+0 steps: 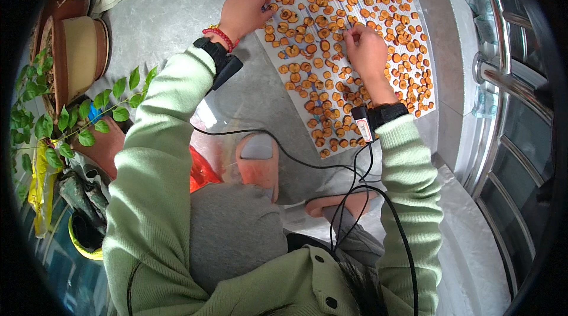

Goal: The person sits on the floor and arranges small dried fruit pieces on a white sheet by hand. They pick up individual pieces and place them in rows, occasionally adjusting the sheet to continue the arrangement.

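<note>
Many round orange-brown dried fruit slices with dark rims lie spread over a long white printed sheet on the floor. At the sheet's left edge, my left hand is bent down beside some slices with its fingers curled; what its fingertips hold, if anything, is hidden. Over the middle of the sheet, my right hand has thumb and fingers drawn together in a pinch just above the slices. Whatever might be between those fingertips is too small to make out.
Potted plants and a leafy branch stand on the left. A metal railing runs along the right. Black cables hang from my wrists across my legs. My pink slippers are just below the sheet, beside a red bag.
</note>
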Demonstrator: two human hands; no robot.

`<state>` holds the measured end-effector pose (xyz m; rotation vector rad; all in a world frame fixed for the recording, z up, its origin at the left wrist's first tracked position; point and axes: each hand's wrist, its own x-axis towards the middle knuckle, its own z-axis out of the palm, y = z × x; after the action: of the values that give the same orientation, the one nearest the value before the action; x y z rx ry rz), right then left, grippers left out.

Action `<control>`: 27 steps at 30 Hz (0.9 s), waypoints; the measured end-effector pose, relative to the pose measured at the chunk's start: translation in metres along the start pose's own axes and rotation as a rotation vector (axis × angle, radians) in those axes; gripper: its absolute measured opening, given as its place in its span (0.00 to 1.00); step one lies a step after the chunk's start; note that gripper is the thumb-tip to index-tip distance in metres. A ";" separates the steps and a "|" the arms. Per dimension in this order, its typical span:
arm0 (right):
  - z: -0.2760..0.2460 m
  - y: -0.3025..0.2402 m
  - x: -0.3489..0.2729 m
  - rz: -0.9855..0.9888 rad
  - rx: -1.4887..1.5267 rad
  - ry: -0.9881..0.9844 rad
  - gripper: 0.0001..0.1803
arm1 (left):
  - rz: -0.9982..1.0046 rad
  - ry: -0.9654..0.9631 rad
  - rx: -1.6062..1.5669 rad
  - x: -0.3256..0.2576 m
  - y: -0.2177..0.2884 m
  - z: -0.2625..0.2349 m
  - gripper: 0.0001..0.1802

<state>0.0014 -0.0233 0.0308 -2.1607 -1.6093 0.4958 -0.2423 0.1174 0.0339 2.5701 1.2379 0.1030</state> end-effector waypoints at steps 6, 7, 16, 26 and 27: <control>0.000 -0.003 -0.003 -0.036 0.013 0.010 0.09 | 0.030 0.045 0.034 -0.007 0.002 0.006 0.13; 0.000 -0.004 -0.003 -0.040 0.008 0.009 0.09 | 0.032 0.048 0.026 -0.008 0.002 0.006 0.13; 0.000 -0.007 -0.004 -0.050 0.018 0.011 0.09 | 0.111 0.092 0.084 -0.007 0.002 0.008 0.12; -0.002 -0.011 -0.005 -0.057 0.028 0.010 0.07 | -0.086 -0.123 -0.276 -0.004 -0.009 0.003 0.13; -0.002 -0.012 -0.005 -0.060 0.032 0.017 0.07 | -0.083 -0.137 -0.296 -0.004 -0.010 0.003 0.12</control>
<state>-0.0086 -0.0258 0.0385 -2.0820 -1.6402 0.4798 -0.2518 0.1194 0.0282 2.2320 1.1799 0.0844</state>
